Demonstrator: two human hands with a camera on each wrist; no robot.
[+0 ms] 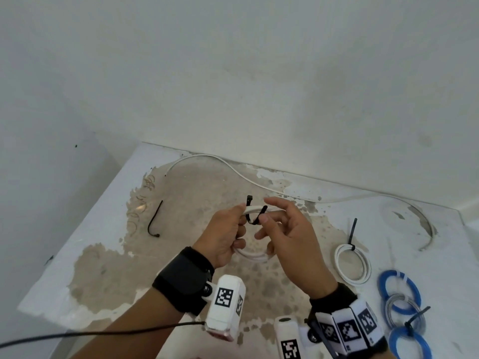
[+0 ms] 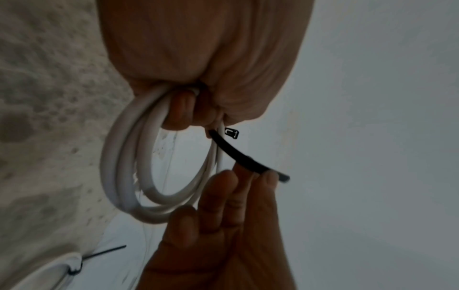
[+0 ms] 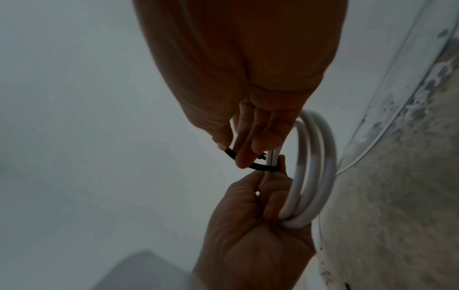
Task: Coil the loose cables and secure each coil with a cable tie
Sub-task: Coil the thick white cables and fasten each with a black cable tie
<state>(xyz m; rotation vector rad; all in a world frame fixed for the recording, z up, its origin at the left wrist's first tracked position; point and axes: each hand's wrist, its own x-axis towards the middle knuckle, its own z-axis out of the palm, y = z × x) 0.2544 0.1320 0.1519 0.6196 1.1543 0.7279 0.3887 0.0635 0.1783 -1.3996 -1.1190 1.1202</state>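
While the left hand [image 1: 228,234] clamped its curled fingers [image 3: 270,196] round the white cable coil [image 2: 129,166], holding it clear of the table [image 1: 77,242], the black cable tie [image 1: 255,216] sat looped under the strands just beyond those fingers. Its head [image 2: 232,133] stood free beside the left thumb. The right hand [image 1: 287,237] pinched the tail between thumb and forefinger [image 3: 244,157], its remaining fingers loosely spread. The tail had not been threaded. In my judgement, the chief risk was the tail springing from the pinch, since it was held near its tip. A slackened left grip could also let the strands fan apart, leaving one outside the loop.
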